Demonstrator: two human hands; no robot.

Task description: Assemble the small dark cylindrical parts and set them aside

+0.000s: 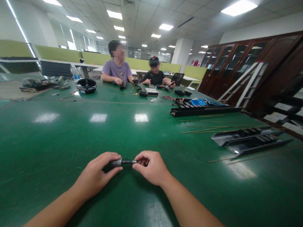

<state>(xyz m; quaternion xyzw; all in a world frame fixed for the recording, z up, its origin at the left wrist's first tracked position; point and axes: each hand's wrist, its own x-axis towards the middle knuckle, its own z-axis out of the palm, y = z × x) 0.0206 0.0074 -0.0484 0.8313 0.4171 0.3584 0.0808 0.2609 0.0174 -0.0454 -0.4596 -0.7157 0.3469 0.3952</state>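
Low in the middle of the view, my left hand is closed around a short silver-grey cylinder. A thin dark rod points out of the cylinder's right end. My right hand pinches the far end of that rod between thumb and fingers. Rod and cylinder lie in one line, level and just above the green tabletop. Whether they are one piece or two cannot be made out. My fingers hide part of both.
Across the table sit a person in a purple shirt and a person in black, with small parts before them. Black metal channels and thin brass-coloured rods lie to the right. A black headset rests at the far left.
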